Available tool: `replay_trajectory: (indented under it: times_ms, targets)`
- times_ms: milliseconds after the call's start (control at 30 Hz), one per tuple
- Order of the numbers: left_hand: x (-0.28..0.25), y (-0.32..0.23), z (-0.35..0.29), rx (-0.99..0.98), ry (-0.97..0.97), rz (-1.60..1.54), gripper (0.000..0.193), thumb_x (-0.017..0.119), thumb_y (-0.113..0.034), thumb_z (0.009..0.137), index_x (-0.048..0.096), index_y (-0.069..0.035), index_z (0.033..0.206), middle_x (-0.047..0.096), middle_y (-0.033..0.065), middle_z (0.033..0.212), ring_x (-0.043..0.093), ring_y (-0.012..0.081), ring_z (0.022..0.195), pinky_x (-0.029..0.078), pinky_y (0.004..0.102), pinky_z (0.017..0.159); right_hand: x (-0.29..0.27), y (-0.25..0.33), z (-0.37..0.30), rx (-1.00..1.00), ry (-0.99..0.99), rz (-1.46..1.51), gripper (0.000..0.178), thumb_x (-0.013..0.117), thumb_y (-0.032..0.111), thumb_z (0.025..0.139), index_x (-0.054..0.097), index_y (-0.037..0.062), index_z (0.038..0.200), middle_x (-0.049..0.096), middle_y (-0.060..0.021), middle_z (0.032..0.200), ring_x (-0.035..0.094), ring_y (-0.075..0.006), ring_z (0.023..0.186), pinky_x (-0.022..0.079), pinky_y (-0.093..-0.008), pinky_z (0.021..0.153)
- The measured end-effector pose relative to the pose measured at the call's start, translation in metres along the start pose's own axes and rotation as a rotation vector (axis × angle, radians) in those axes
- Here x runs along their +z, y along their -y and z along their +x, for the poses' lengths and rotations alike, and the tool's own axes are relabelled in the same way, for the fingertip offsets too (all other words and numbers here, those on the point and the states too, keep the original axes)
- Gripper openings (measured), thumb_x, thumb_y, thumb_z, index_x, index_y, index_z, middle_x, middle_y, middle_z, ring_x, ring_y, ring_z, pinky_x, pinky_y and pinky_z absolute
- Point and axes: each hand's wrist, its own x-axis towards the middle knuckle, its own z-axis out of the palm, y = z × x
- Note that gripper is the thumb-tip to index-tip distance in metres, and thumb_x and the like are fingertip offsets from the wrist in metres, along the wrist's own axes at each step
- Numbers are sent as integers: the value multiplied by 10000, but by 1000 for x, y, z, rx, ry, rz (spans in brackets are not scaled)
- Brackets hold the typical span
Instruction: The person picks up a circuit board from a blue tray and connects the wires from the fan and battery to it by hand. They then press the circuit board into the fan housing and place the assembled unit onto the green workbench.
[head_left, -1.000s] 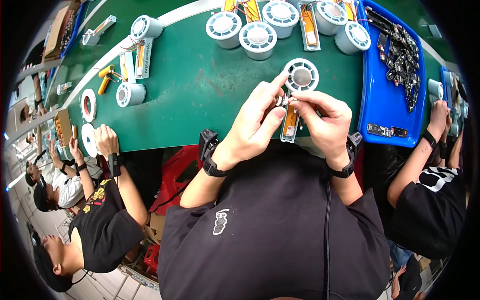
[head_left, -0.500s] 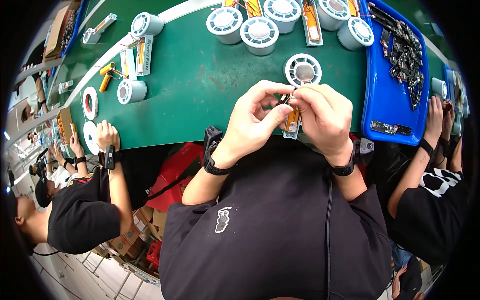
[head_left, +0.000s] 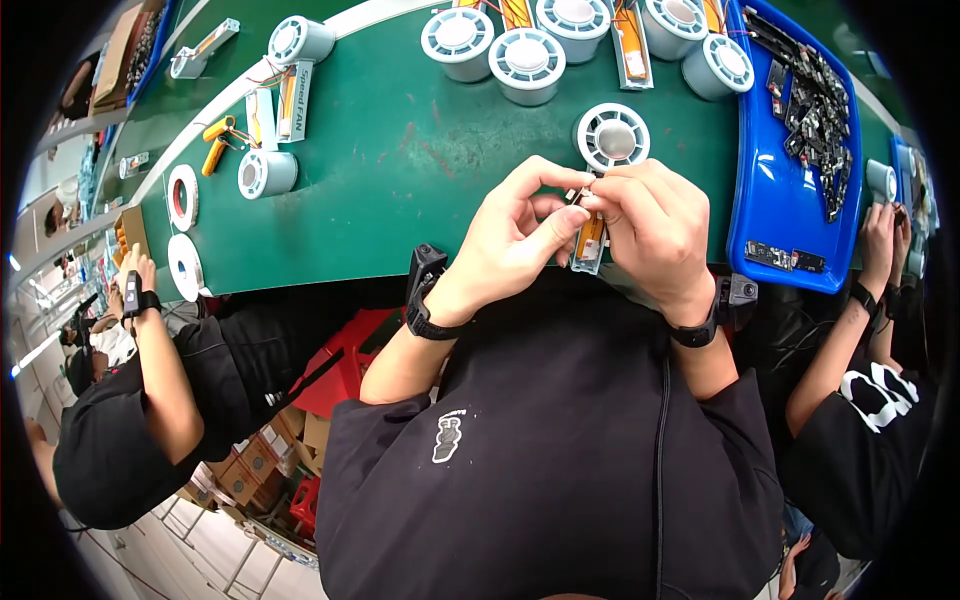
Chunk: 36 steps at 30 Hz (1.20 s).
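In front of me lies a handheld fan with a round pale grey-blue head (head_left: 612, 138) and an open handle (head_left: 588, 250) that shows an orange battery. Over the handle, just below the head, my left hand (head_left: 525, 222) pinches a small dark circuit board (head_left: 577, 199) between thumb and forefinger. My right hand (head_left: 655, 228) is closed too, its fingertips meeting the board's edge beside the left ones. Whatever the right fingers grip is hidden by them.
Several similar fans (head_left: 527, 62) stand at the back of the green table (head_left: 400, 200). To the right, a blue tray (head_left: 790, 220) holds many small circuit boards. Tape rolls (head_left: 184, 267), loose batteries (head_left: 213, 150) and another fan (head_left: 268, 173) lie left. Co-workers (head_left: 150, 390) sit on both sides.
My hands stay together over the handle, with only small finger movements. The co-worker on the left has drawn a hand away from the tape rolls, farther left.
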Motion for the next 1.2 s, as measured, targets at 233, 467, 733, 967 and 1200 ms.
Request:
replay_trajectory:
  times_ms: [233,467,733,967,1200]
  targets:
    - [8,3,-2,27,-45,3,288,615,-50,1022,529,6,1290,598,72,1072,612,106,723,517,244,566,5,1,-3,4,-37,-16,145,782,4,782,663,14,864,691,-120,803,678,-286,674,551,-343,590]
    - [-6,-8,1,-100,73,118,255,619,-63,1023,546,-10,1261,561,62,1108,604,102,699,503,239,551,-2,-5,-13,212,87,166,235,792,-55,756,598,20,865,698,-109,817,664,-226,649,531,-307,571]
    - [-6,-7,0,-65,164,156,214,604,-69,1031,563,-4,1231,547,67,1128,597,101,707,483,227,546,3,-7,-15,156,18,225,305,798,-73,760,534,33,869,712,-92,828,642,-171,627,500,-264,554]
    - [4,-15,4,14,115,266,133,622,-87,1025,584,-4,1121,616,40,919,573,66,634,469,228,552,8,-10,-20,148,-81,248,306,811,-49,776,532,36,868,713,-89,827,646,-164,632,505,-269,562]
    - [-3,-15,10,114,113,571,176,637,-66,1006,569,-6,1157,603,69,1014,630,93,801,508,241,641,7,-10,-27,246,-109,288,287,833,0,791,576,29,915,715,-85,837,651,-153,654,504,-263,577]
